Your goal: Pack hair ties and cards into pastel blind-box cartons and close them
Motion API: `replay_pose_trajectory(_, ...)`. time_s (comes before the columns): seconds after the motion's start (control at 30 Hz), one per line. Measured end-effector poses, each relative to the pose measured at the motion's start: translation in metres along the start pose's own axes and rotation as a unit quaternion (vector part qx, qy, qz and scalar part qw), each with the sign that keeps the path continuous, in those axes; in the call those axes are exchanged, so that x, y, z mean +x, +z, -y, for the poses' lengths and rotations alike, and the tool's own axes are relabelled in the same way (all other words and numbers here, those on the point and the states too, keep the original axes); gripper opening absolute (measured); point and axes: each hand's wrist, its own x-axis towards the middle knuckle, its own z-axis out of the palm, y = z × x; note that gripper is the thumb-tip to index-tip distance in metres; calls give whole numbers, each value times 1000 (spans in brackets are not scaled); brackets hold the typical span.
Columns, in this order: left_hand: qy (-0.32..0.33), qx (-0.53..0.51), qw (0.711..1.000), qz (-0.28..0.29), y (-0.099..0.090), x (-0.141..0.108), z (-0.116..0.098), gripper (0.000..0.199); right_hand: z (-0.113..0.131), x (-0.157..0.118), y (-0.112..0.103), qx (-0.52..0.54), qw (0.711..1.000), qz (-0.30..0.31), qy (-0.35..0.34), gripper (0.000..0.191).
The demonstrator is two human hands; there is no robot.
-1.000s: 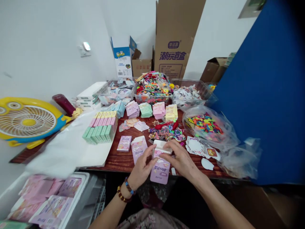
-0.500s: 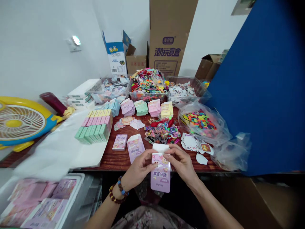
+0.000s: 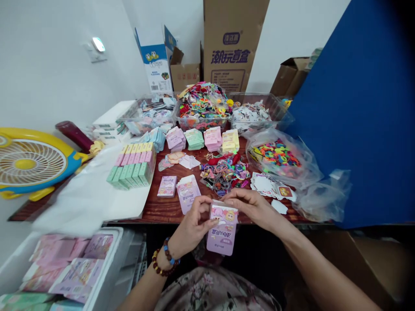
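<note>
A purple printed card box [image 3: 222,235] is held upright over the table's front edge. My left hand [image 3: 194,224] grips its left side, thumb on the printed front. My right hand [image 3: 253,207] has its fingers pressed at the box's top edge, where the flap is folded over. Just behind lie a flat purple box [image 3: 188,194] and a small closed purple box [image 3: 167,186]. Beyond my hands is a tangled pile of colourful trinkets [image 3: 225,172].
Small green, pink and yellow boxes [image 3: 131,172] stand in rows on white paper at the left. Clear tubs of trinkets [image 3: 202,123] line the back. A plastic bag [image 3: 279,157] and blue panel [image 3: 363,129] are right; a yellow fan [image 3: 32,162] is left.
The white top flap, upright before, is now folded down at the box's top. My right hand has shifted right and slightly up. The view has moved a little.
</note>
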Motion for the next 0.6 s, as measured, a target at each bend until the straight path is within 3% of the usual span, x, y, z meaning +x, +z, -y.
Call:
replay_pose_trajectory(0.07, -6, -3, 1000, -6, -1, -1, 1, 43, 4, 2, -1, -18, 1000, 26, -2, 25)
replay_pose_trajectory(0.33, -9, -2, 1000, 4, -2, -1, 4, 47, 1, 4, -1, -22, 999, 31, 23, 25)
replay_pose_trajectory(0.6, 7, 53, 998, -13, -3, 1, 7, 59, 13, -3, -9, -127, 985, 79, -87, 32)
